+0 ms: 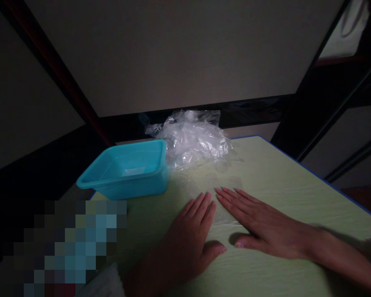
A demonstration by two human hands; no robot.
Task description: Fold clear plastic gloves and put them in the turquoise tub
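Both hands rest palm down near the middle of the light green table (pixel 284 177). My left hand (pixel 191 239) lies flat with its fingers stretched out and its thumb apart. To its right, my right hand (pixel 262 225) is also flat, its fingertips pointing toward the left hand's fingertips without touching them. A thin clear plastic sheet (pixel 224 217) lies flat on the table under and between the fingers; its full outline is hard to make out. Beyond the hands sits a heap of crumpled clear plastic bags (pixel 198 142).
An open turquoise basin (pixel 145 185) stands at the table's left back edge, beside the plastic heap, with something pale inside. Behind the table rises a grey panel (pixel 188 53) with dark trim. A pixelated patch covers the lower left.
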